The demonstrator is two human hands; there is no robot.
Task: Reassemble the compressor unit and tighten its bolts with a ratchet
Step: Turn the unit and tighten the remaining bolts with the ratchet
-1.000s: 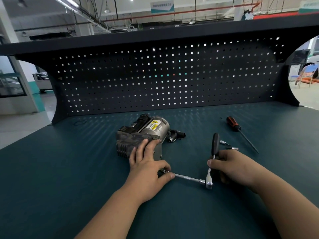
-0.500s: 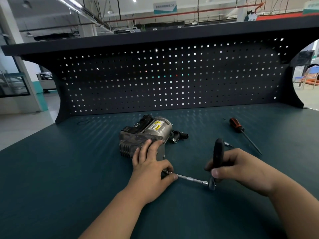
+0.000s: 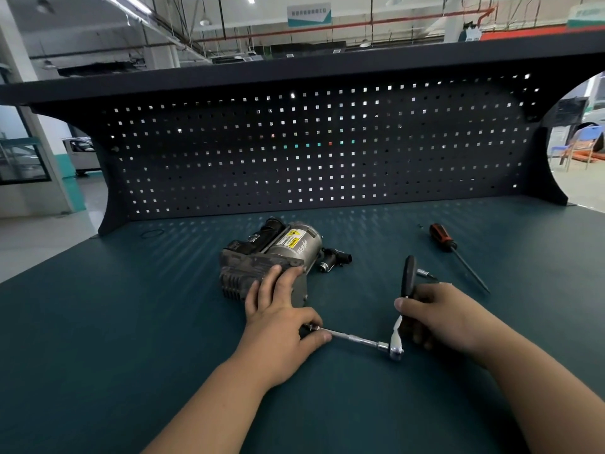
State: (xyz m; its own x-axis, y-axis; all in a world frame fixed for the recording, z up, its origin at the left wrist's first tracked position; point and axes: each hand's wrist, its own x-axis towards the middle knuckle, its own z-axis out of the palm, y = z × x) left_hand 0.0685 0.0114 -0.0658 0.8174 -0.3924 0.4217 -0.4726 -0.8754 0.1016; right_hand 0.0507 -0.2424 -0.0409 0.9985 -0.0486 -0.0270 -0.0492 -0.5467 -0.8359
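Note:
The grey and black compressor unit (image 3: pixel 271 253) lies on the green bench top (image 3: pixel 131 322). My left hand (image 3: pixel 278 319) rests its fingers on the compressor's near end. Its thumb curls under the silver extension bar (image 3: pixel 353 339), close to where the bar meets the unit. The bar's tip is hidden by this hand. The bar runs right to the ratchet head (image 3: pixel 395 348). My right hand (image 3: pixel 442 317) grips the ratchet's black handle (image 3: pixel 408 276), which stands nearly upright.
A red and black screwdriver (image 3: pixel 442 240) lies at the right. Small metal bits (image 3: pixel 425 274) lie behind my right hand. A black fitting (image 3: pixel 334 261) lies beside the compressor and a thin ring (image 3: pixel 151 233) at the far left. A dark pegboard (image 3: pixel 311 152) walls off the back.
My right hand rocked the ratchet handle a little toward me and back up again. My left hand stayed on the compressor and the bar.

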